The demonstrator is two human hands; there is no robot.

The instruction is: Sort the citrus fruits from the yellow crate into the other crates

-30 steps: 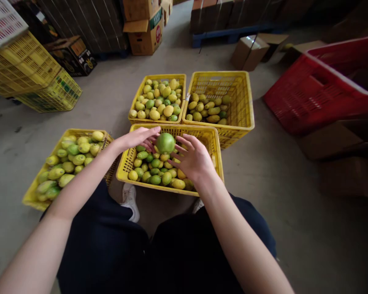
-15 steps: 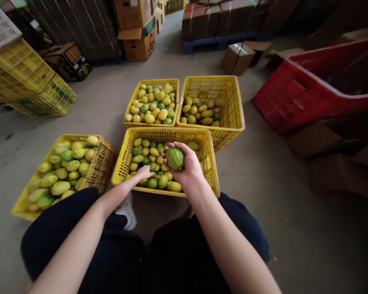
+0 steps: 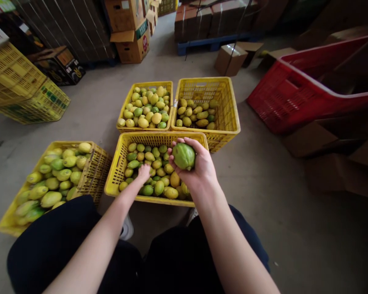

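On the palm of my right hand (image 3: 200, 173) rests a large green lemon (image 3: 184, 156), with my fingers curled round its far side. That hand is raised over the right part of the near yellow crate (image 3: 112, 188). My left hand (image 3: 144, 172) reaches down into the same crate, at the yellow and green lemons (image 3: 149, 156). Its fingers are small in the view and mostly hidden, so I cannot tell whether they grip a fruit.
Behind stand a fuller yellow crate of lemons (image 3: 144, 83) and a partly filled one (image 3: 230, 104). Another lemon crate (image 3: 93, 175) is by my left knee. A red crate (image 3: 274, 96) stands right; cardboard boxes (image 3: 131, 47) and stacked yellow crates (image 3: 33, 106) lie further back.
My right hand, with the green lemon, has shifted right and opened out a little, baring more of the fruit. My left hand stays low in the crate. The whole view has swung slightly right.
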